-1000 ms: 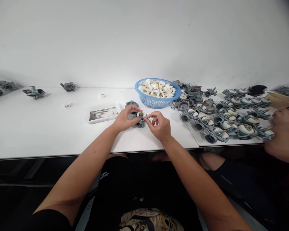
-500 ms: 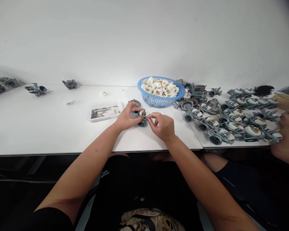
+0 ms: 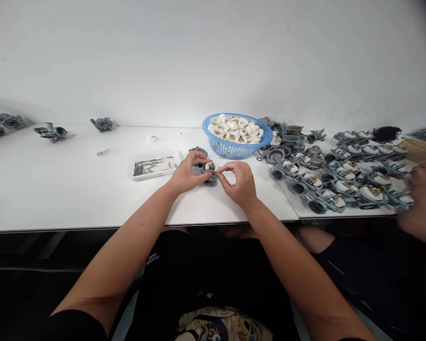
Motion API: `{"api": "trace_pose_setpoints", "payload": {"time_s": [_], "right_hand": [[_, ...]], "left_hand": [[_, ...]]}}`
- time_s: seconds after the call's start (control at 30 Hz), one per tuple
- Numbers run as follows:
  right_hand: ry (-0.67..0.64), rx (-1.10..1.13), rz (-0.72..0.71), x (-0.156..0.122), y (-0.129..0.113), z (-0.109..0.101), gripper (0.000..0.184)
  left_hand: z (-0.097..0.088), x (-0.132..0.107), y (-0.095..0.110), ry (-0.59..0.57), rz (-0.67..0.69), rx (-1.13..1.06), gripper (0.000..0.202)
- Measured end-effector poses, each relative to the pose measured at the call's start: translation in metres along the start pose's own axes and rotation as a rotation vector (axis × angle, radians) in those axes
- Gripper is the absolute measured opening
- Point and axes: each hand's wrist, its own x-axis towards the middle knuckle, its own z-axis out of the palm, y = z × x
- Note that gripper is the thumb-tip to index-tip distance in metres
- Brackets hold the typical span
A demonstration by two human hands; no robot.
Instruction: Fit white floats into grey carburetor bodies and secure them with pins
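The carburetor is what I'm watching on my feed, held just above the white table near its front edge. Rows of carburetors cover a second white table section on my right, and a co-worker's hand is at their far end. A blue plastic basket heaped with white floats stands ahead of my hands, with a white tray of thin metal pins to its left. Another carburetor body lies just behind the work. My left hand is clamped around the held carburetor, whose white float faces up. My right hand is beside it, fingertips at the float's edge; I can't tell whether they grip anything.
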Motion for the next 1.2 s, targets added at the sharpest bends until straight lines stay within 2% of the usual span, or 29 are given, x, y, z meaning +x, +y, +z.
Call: {"api": "trace_pose_setpoints", "payload": {"time_s": [0.13,0.47,0.57,0.87,1.03,1.2], "right_hand": [[0.001,0.09,0.087,-0.003,-0.004,0.004,0.014],[0.045,0.175,0.212,-0.001,-0.005,0.005,0.011],[0.044,0.119,0.161,0.0,-0.004,0.007,0.012],[0.024,-0.09,-0.173,0.009,-0.002,0.005,0.014],[0.001,-0.128,-0.204,0.012,-0.001,0.007,0.013],[0.01,-0.111,-0.162,0.01,-0.003,0.008,0.012]], "left_hand": [[0.0,0.001,0.001,-0.009,0.013,-0.059,0.039],[-0.001,0.003,0.001,-0.005,0.03,-0.065,0.039],[-0.001,0.003,0.002,-0.002,0.021,-0.067,0.038],[-0.001,0.003,-0.001,-0.018,0.004,-0.093,0.032],[-0.001,0.004,-0.003,-0.049,0.013,-0.106,0.031],[-0.001,0.004,-0.003,-0.053,0.025,-0.101,0.033]]}}
